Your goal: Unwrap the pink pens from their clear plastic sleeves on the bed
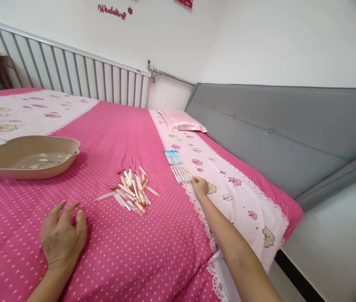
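Note:
My right hand [200, 186] reaches out to the right, its fingers closed at the near end of a row of pale pens [180, 173] lying side by side on the bedspread. What the fingertips pinch is too small to be sure of, though it seems to be the end of a pen. Just beyond that row lies another row of blue pens [173, 157]. A loose heap of pink, white and brown pens [135, 188] sits between my two hands. My left hand [63, 232] rests on the bedspread at the lower left, fingers apart, holding nothing.
A beige plastic basin [36, 171] stands on the pink bedspread [124, 126] at the left. A pink satin pillow [182, 121] lies near the grey headboard [259, 117]. Behind the bed runs a white radiator [80, 71] with a pipe.

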